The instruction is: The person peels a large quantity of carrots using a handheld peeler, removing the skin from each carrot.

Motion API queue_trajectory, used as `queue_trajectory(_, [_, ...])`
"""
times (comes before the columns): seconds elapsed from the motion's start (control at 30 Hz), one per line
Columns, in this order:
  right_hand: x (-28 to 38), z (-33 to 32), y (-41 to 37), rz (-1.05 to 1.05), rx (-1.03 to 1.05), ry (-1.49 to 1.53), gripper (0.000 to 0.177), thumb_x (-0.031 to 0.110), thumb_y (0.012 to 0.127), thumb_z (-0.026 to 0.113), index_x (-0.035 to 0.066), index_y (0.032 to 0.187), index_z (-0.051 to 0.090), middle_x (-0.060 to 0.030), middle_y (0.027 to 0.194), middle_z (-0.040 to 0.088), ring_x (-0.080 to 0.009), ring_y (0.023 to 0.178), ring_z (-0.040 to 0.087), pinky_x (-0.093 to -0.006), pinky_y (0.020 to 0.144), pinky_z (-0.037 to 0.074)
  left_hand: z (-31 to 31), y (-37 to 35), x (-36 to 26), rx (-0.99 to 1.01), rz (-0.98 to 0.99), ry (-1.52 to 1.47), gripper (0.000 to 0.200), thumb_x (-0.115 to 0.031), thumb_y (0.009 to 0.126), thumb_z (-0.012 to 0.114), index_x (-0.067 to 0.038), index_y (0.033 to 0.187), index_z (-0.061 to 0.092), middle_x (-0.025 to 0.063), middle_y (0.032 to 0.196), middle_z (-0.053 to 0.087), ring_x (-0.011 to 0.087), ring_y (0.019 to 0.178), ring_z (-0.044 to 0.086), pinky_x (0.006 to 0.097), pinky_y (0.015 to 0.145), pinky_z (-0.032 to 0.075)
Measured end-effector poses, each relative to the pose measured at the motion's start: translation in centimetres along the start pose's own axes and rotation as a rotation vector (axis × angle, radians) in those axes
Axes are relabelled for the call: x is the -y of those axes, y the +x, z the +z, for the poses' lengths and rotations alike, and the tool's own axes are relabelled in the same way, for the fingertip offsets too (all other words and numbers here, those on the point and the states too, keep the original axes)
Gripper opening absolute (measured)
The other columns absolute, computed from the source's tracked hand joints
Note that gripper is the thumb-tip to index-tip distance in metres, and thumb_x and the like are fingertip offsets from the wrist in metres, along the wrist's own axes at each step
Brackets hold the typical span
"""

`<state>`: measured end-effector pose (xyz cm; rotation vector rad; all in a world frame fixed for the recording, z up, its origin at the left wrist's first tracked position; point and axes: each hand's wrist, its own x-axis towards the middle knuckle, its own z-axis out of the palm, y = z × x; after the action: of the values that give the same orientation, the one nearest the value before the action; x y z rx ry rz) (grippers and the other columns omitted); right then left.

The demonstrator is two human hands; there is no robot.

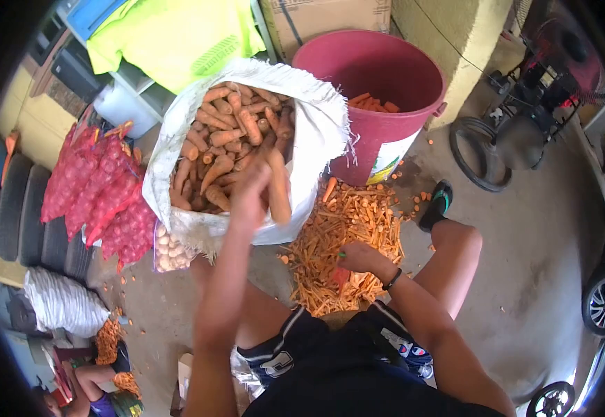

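Head view, left hand (250,198) at mouth of white sack (320,125), fingers grasping a carrot (279,191), right hand (359,258) clenched over peel heap (344,219) on floor, its contents too small to tell, red bucket (386,76) just behind.

Grey concrete floor (525,229), kinda stained. Yellowish pillar (448,35) up back, cardboard box (330,14) next to it. Stacked tires (35,222) far left, red mesh sacks (101,187) just beside them. Black floor fan (521,139) on right, car wheel (604,302) at edge. Bright daylight.
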<state>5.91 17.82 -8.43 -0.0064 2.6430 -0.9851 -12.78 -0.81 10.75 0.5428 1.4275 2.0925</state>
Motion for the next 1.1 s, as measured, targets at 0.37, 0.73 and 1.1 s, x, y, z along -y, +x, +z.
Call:
queue_trajectory(0.37, [2.1,-5.5,-4.4,0.160,-0.408,0.125,0.032,0.028,0.087,0.070,-0.003,0.090,0.063,-0.0263,0.086,0.066,-0.0453,0.084,0.065,-0.0505,0.074,0.052,-0.7,-8.3,15.1,-0.217,-0.528,-0.436,0.030,-0.029,0.101,0.063,-0.005,0.117,0.056,0.0066,0.092,0.064,0.0190,0.082,0.066,0.0328,0.069,0.056])
queue_trajectory(0.73, [4.3,-3.6,-3.1,-0.070,-0.462,0.140,0.021,0.019,0.089,0.068,-0.001,0.096,0.066,-0.0245,0.088,0.067,-0.0428,0.086,0.066,-0.0491,0.077,0.053,3.0,-9.9,14.6,-0.144,-0.252,0.410,0.035,-0.031,0.096,0.072,0.002,0.108,0.071,0.0018,0.079,0.067,0.0063,0.066,0.058,0.0237,0.059,0.047])
queue_trajectory(1.1, [-0.5,-3.0,-1.3,0.099,-0.141,-0.009,0.033,0.027,0.084,0.074,0.000,0.101,0.066,-0.0211,0.088,0.068,-0.0381,0.085,0.067,-0.0441,0.076,0.053,1.5,-9.4,15.7,-0.207,-0.335,0.270,0.037,-0.029,0.100,0.065,0.000,0.122,0.066,0.0047,0.099,0.069,0.0090,0.081,0.062,0.0266,0.069,0.051])
